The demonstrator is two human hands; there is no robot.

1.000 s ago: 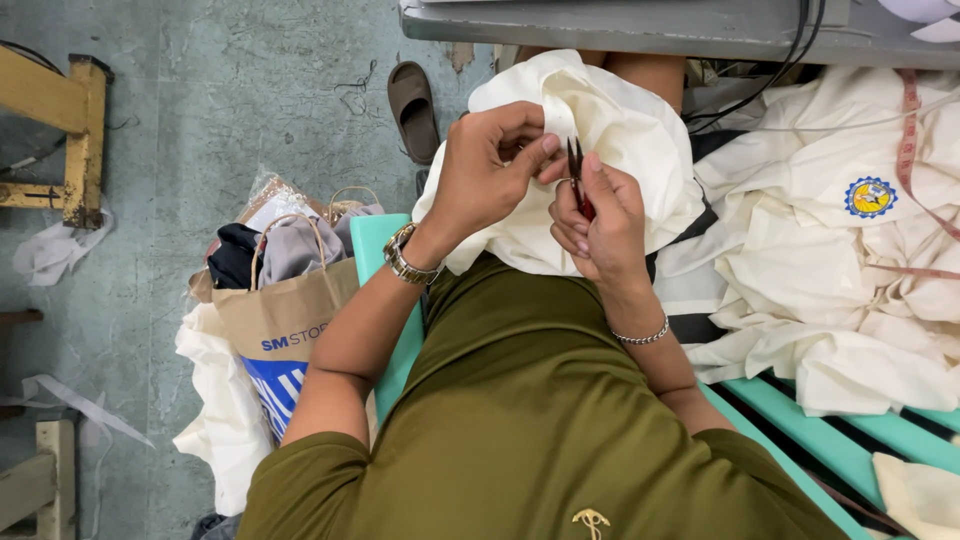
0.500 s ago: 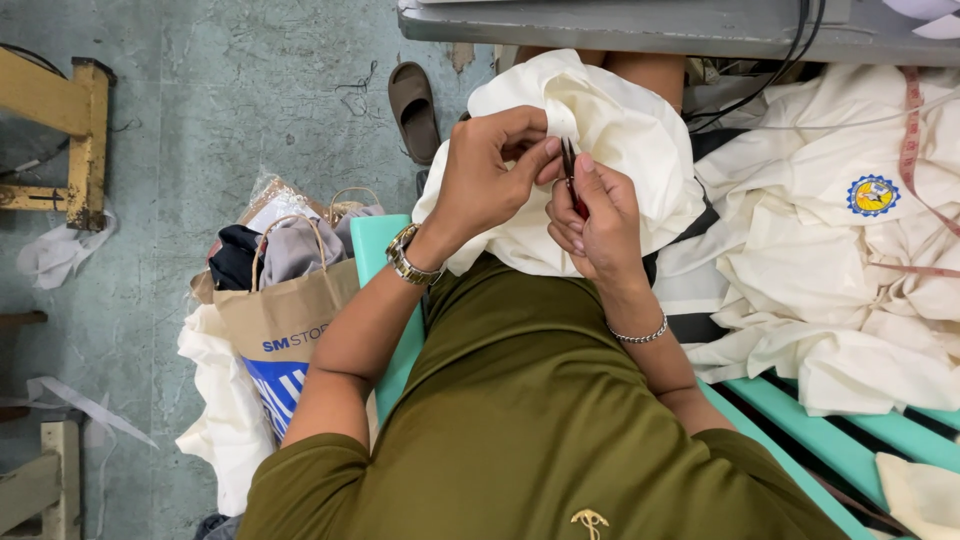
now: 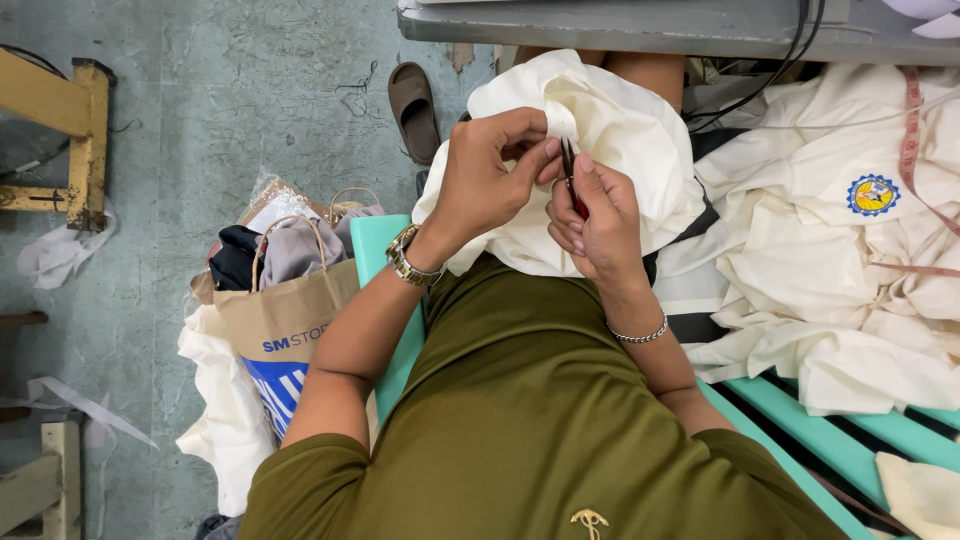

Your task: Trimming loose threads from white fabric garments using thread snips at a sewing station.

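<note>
A cream white garment (image 3: 620, 130) lies bunched over my lap. My left hand (image 3: 490, 180), with a metal watch on its wrist, pinches a fold of this cloth between thumb and fingers. Right beside it, my right hand (image 3: 595, 220) grips a small thread snipper (image 3: 570, 175) with a red handle and dark blades. The blade tips point up at the pinched fold, touching or nearly touching it. A thin bracelet circles my right wrist. I wear an olive green shirt.
A pile of cream garments (image 3: 850, 260), one with a round blue and yellow badge, lies on the teal slatted bench (image 3: 830, 420) at right. A brown paper bag (image 3: 285, 310) stuffed with clothes stands on the floor at left. A brown sandal (image 3: 413, 105) and a yellow wooden frame (image 3: 80, 130) are farther off. A grey table edge (image 3: 640, 20) runs along the top.
Both hands stay together on the cloth; the snipper's tips have shifted slightly against the pinched fold. Nothing else has moved.
</note>
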